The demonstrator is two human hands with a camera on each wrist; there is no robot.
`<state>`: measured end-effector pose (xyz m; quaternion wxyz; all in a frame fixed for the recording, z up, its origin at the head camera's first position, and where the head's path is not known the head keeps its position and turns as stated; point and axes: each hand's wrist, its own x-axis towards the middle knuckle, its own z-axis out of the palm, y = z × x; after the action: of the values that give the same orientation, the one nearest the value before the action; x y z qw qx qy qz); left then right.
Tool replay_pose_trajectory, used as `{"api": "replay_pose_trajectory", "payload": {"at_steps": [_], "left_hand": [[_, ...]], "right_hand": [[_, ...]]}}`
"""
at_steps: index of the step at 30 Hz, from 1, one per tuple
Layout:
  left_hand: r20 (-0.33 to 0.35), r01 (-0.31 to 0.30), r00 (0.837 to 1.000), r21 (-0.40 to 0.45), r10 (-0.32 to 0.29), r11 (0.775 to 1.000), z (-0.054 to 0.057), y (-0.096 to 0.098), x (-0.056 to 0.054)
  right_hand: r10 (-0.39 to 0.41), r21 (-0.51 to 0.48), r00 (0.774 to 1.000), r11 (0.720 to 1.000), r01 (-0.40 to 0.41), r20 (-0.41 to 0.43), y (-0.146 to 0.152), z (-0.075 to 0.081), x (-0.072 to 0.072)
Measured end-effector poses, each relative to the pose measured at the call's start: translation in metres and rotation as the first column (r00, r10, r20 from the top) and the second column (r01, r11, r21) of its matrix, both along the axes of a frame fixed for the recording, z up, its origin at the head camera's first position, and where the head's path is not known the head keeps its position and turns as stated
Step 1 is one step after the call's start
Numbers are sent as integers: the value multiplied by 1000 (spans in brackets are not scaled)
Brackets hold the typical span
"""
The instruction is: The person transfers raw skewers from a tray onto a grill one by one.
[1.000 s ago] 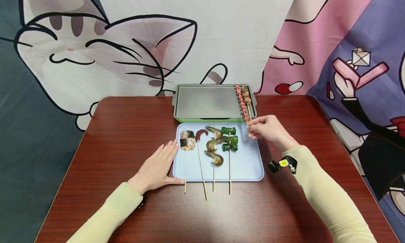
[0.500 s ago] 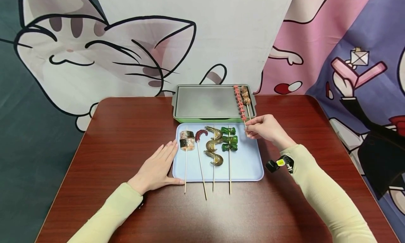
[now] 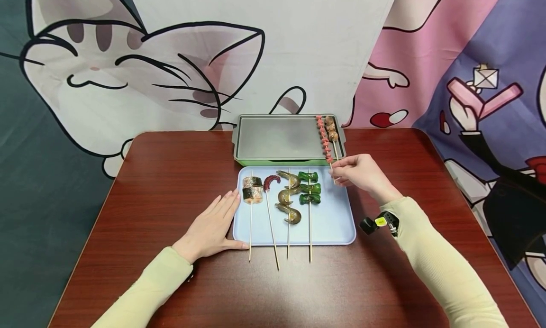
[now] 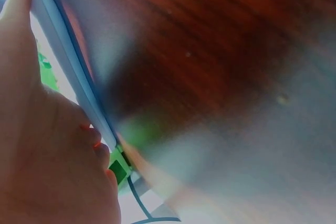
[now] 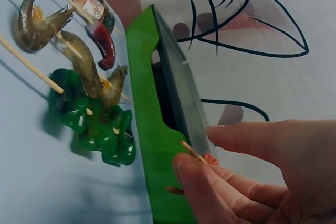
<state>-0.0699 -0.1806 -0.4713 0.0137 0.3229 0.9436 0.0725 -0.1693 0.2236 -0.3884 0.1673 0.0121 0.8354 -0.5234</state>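
My right hand (image 3: 357,172) pinches the stick of a skewer of small pink pieces (image 3: 323,139), which lies along the right side of the grey griddle pan (image 3: 279,138). In the right wrist view, the stick's end (image 5: 192,151) shows by the thumb, while the index finger stands a little apart from it. Next to it on the pan lies a skewer of brown meatball-like chunks (image 3: 331,129). My left hand (image 3: 210,228), fingers straight, rests against the left edge of the light blue tray (image 3: 332,228); the left wrist view shows the thumb at its rim (image 4: 79,72).
On the tray lie a fish-chunk skewer (image 3: 252,189), an octopus-tentacle skewer (image 3: 271,181), a shrimp skewer (image 3: 290,196) and a green pepper skewer (image 3: 309,188); their sticks overhang the front rim. The pan's green base (image 5: 152,124) stands directly behind the tray on the brown table (image 3: 179,167).
My right hand and the pink skewer have shifted slightly left, then barely back to the right. The left hand and the skewers on the tray have stayed put.
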Motion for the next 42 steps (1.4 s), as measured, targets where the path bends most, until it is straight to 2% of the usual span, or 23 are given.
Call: {"api": "replay_pose_trajectory", "payload": {"at_steps": [13,18,22,27,32,42], "left_hand": [[-2,1,1000,18,-1,1000,0,0,0],[10,-2,1000,40,1,999,-2,0,0],[14,-4,1000,24,3,1000,-1,0,0],[18,-3,1000,9,3,1000,0,0,0],[5,3,1000,32,-3,999,-2,0,0],[8,-2,1000,19,2,1000,-2,0,-1]], "right_hand": [[-33,29,995,999,35,-94,2,37,24],[-32,14,991,999,34,-128,3,47,37],[-29,26,987,999,33,-155,4,51,47],[-1,96,980,995,20,-197,4,52,58],[36,143,978,990,-6,-206,4,50,67],[108,117,983,989,-90,-151,0,29,78]]}}
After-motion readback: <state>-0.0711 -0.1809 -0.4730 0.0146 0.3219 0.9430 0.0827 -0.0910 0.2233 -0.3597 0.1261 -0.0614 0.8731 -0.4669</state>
